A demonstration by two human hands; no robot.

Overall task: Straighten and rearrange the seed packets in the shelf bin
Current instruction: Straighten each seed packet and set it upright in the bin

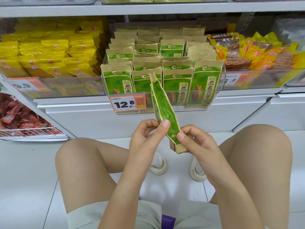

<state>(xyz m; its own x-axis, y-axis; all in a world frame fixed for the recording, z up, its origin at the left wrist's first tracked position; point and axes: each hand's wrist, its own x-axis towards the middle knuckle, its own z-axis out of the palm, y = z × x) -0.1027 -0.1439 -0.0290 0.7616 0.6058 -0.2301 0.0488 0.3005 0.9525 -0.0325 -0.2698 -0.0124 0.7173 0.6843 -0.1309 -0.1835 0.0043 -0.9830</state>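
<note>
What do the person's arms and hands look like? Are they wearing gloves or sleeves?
No gloves and no sleeves. Both forearms are bare up to the frame edge. The left hand and right hand have short, plain nails, with no visible rings, watch or bracelets.

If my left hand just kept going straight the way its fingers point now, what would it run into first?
The left hand already pinches the green packet, fingers pointing up and right. Past it, the right hand comes next, holding the packet's lower end. Depth is unclear, so it might slip just above that hand.
</note>
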